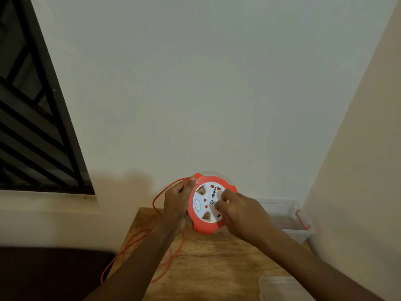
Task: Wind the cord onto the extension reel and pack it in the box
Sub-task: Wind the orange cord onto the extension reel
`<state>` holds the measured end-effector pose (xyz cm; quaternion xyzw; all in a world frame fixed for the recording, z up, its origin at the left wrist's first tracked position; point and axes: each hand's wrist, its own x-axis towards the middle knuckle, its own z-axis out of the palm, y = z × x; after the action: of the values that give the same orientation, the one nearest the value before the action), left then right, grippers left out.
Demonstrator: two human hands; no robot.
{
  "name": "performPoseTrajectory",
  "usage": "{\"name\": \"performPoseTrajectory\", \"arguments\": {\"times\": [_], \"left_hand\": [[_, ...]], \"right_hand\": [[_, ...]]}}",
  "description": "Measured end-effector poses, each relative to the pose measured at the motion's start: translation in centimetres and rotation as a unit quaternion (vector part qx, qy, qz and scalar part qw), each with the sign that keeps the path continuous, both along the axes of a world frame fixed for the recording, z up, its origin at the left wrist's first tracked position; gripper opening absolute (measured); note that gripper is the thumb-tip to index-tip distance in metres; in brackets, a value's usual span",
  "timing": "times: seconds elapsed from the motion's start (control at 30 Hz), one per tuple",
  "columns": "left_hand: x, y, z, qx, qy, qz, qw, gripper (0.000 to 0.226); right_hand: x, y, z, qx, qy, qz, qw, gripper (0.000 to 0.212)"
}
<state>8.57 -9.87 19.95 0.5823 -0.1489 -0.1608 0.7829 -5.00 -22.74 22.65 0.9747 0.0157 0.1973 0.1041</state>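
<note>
An orange extension reel (205,222) with a white socket face is held tilted above the far end of the wooden table (212,266). My left hand (176,202) grips its left rim, thumb on the edge where the orange cord (138,242) leaves the reel. The cord loops down over the table's left edge and back. My right hand (238,210) rests on the white face, fingertips curled on its right part near the centre. A clear plastic box (303,230) with a red latch stands at the table's far right corner.
A clear lid (280,286) lies at the table's near right. Walls close in behind and on the right. A barred window (32,127) is at the left. A dark surface (50,272) lies below left of the table.
</note>
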Motion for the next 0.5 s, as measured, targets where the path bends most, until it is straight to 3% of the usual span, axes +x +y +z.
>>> {"name": "performPoseTrajectory", "arguments": {"times": [0.1, 0.2, 0.27, 0.4, 0.5], "left_hand": [[-0.2, 0.0, -0.3, 0.015, -0.019, -0.011, 1.0, 0.026], [-0.3, 0.1, -0.6, 0.024, -0.043, -0.02, 0.999, 0.022], [-0.4, 0.1, -0.8, 0.039, -0.067, -0.027, 0.997, 0.02], [-0.5, 0.0, -0.9, 0.043, -0.078, -0.04, 0.995, 0.018], [-0.3, 0.3, -0.8, 0.047, -0.078, -0.039, 0.995, 0.019]], "right_hand": [[-0.1, -0.5, 0.4, -0.03, 0.037, 0.075, 0.996, 0.064], [0.2, -1.2, 0.7, -0.063, 0.063, 0.088, 0.992, 0.07], [0.3, -1.6, 0.9, -0.077, 0.071, 0.094, 0.99, 0.067], [0.5, -1.6, 0.2, -0.104, 0.116, 0.138, 0.978, 0.041], [0.5, -1.3, 0.3, -0.115, 0.133, 0.125, 0.976, 0.041]]}}
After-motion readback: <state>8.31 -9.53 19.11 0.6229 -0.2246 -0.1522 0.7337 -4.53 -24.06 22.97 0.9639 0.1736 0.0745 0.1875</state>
